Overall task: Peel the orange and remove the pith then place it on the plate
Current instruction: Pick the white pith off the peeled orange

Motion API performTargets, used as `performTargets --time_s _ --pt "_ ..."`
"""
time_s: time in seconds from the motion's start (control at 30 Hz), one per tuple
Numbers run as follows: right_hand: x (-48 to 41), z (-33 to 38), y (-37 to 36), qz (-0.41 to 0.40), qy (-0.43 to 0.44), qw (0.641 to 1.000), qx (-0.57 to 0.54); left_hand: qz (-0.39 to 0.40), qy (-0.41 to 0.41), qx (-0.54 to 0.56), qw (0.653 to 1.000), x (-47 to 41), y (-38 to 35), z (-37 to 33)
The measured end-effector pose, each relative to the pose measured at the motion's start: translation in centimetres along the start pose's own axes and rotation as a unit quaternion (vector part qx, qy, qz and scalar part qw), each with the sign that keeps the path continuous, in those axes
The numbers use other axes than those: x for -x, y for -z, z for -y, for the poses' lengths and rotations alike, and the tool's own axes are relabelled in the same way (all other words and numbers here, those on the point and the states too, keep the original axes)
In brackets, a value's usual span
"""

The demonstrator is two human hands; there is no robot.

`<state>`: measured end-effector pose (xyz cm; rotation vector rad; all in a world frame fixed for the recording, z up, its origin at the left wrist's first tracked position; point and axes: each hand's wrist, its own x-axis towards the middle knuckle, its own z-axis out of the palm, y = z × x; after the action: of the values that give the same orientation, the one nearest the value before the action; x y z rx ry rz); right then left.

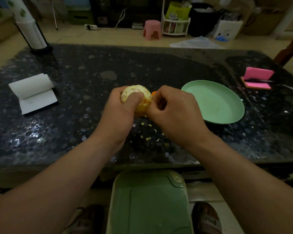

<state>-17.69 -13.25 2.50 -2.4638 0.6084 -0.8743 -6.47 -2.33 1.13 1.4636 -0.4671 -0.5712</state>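
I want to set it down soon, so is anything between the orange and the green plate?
Nothing visible blocks the way. The left hand grips the orange. Only the right hand, pinching at it, lies between it and the plate.

Setting: room in a home, dimly lit. Evidence: dark speckled stone table [91, 73] bearing a green plate [213, 102] and an open notepad [34, 93]; pink plastic stool [152, 29] on the floor; white storage rack [175, 26] holding packets; power strip [91, 27]; sandalled foot [208, 220] beside a green plastic bin [149, 203].
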Motion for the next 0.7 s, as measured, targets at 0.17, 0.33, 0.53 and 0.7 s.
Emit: performTargets --time_s 0.17,0.33,0.53,0.7 --pt "0.0 -0.1 0.1 0.0 0.006 1.0 -0.014 0.006 0.024 0.049 0.998 -0.1 -0.1 -0.1" --pt "0.1 -0.2 0.1 0.005 -0.006 1.0 -0.017 -0.004 0.031 0.077 0.997 -0.4 0.3 -0.2" --pt "-0.1 -0.9 0.3 0.026 -0.031 0.999 -0.028 -0.002 0.049 0.108 0.993 -0.5 0.6 -0.4" --pt "-0.4 -2.2 0.0 0.08 -0.096 0.992 -0.027 0.007 0.088 0.169 0.982 -0.6 0.7 -0.6"
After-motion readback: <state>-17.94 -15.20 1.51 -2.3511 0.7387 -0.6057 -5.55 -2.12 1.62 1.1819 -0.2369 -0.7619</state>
